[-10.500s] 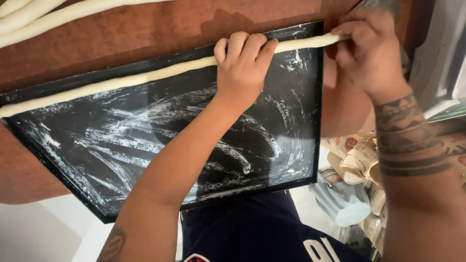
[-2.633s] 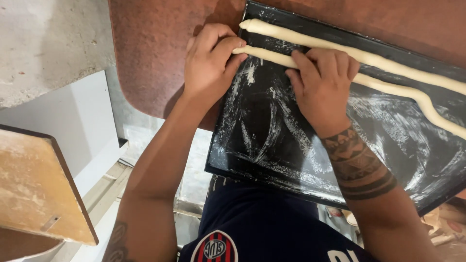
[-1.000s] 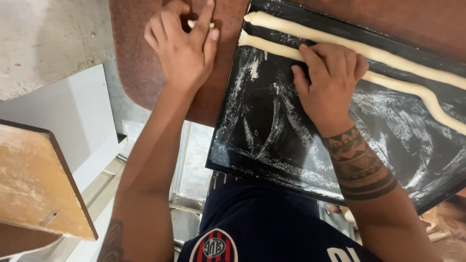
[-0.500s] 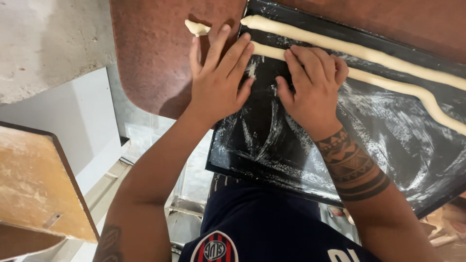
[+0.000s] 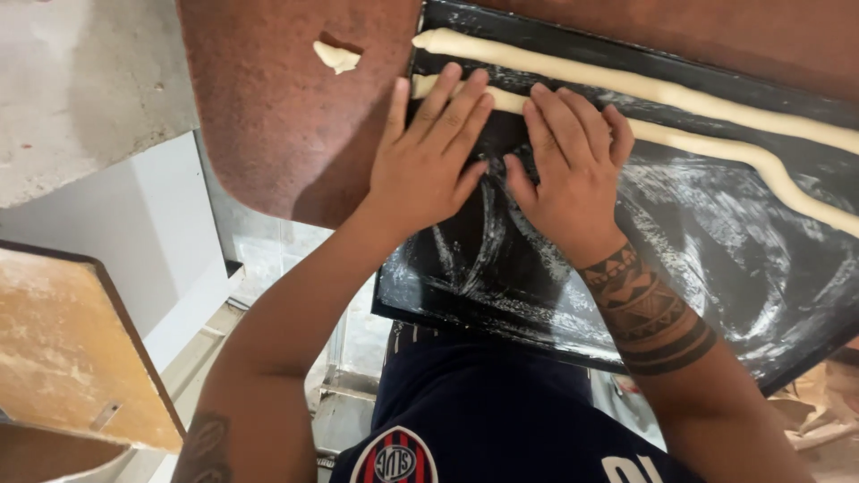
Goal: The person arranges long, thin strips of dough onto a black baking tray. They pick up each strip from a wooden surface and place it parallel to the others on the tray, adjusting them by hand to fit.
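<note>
A black greased baking tray (image 5: 716, 259) lies on a reddish-brown counter (image 5: 277, 116). Two long ropes of pale dough run across it: one dough rope (image 5: 644, 85) along the far rim, a second dough rope (image 5: 743, 156) just nearer me that bends at the right. My left hand (image 5: 429, 156) lies flat at the tray's left edge, fingers spread on the left end of the second rope. My right hand (image 5: 573, 165) lies flat beside it, fingertips on the same rope. Neither hand grips anything.
A small torn-off dough scrap (image 5: 336, 56) sits on the counter left of the tray. A floury wooden board (image 5: 63, 349) stands at lower left, a grey stone surface (image 5: 80, 80) at upper left. Crumpled paper (image 5: 819, 411) shows at lower right.
My left hand left the counter, where the dough scrap now lies, and came back onto the tray's left edge. My right hand slid slightly left; both now rest flat on the nearer rope.
</note>
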